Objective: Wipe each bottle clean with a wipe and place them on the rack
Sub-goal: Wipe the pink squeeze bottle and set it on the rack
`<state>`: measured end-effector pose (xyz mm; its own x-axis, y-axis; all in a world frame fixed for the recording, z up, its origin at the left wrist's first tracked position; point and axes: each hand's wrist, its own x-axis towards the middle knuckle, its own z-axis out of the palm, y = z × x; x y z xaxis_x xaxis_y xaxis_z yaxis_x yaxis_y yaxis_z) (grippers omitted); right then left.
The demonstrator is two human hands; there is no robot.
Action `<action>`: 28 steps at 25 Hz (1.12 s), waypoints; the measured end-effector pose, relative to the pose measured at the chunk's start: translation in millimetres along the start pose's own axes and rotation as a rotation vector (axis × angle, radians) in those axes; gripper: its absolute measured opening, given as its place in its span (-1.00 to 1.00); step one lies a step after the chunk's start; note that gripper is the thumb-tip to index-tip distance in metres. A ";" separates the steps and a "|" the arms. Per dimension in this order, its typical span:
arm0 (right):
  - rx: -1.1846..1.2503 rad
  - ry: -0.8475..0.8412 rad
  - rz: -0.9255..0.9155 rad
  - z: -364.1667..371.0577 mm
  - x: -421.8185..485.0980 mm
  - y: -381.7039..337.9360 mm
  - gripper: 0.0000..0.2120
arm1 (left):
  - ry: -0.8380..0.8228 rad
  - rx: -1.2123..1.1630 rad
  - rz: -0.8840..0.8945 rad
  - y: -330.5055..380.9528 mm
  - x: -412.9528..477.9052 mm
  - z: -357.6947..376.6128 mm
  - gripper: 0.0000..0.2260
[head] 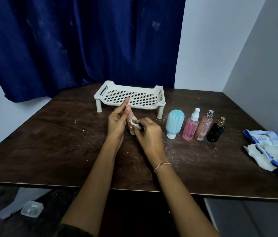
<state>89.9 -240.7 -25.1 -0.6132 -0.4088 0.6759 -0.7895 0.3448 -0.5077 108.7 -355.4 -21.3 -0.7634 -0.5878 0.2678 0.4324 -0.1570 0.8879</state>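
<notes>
Two hands close together over the middle of the desk (49, 142). Left hand (117, 120) wrapped round a pale pink bottle (130, 117), forefinger stretched up along its top, bottle held near upright with its white end down, at or just above the wood; contact not clear. Right hand (147, 134), thread bracelet (162, 165) at the wrist, pinching a small crumpled white wipe (134, 123) against the bottle's side.

Just behind the hands, a white plastic rack (129, 96) on four short legs, slotted floor showing, near the far edge. To the right of the hands, four bottles in a close row, apart from the rack: a light blue bottle (175, 124) standing on its white cap, a spray bottle (190, 128) holding pink liquid, a pinkish perfume bottle (204, 128) with a silver top, a black bottle (216, 132) with a gold cap. Well to the right, a torn-open blue pack (274, 147) with white wipes visible inside, one loose wipe (257, 156) lying against its near-left side.

Dark brown wood, scuffed and dusted with pale specks. Deep blue curtain (83, 48) behind, grey-white wall (211, 48) to the right. Down on the floor at lower left, a clear plastic box (32, 208), contents too blurred to tell.
</notes>
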 end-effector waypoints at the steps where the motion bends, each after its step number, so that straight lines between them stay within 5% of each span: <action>1: -0.011 -0.008 -0.016 0.2 0.0 -0.6 -0.86 | 0.005 0.010 0.007 -1.6 0.9 -0.4 -0.71; 10: 0.020 -0.033 0.048 1.7 1.1 -0.9 -0.86 | -0.061 0.186 0.049 -11.2 4.7 -3.5 -0.76; 28: -0.131 -0.205 0.140 2.6 1.0 2.3 -0.83 | 0.151 0.202 0.091 -21.9 12.3 -11.6 -0.78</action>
<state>87.4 -242.5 -27.0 -0.7192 -0.5072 0.4749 -0.6947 0.5112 -0.5061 95.4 -368.4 -41.7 -0.6394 -0.7061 0.3043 0.3797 0.0542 0.9235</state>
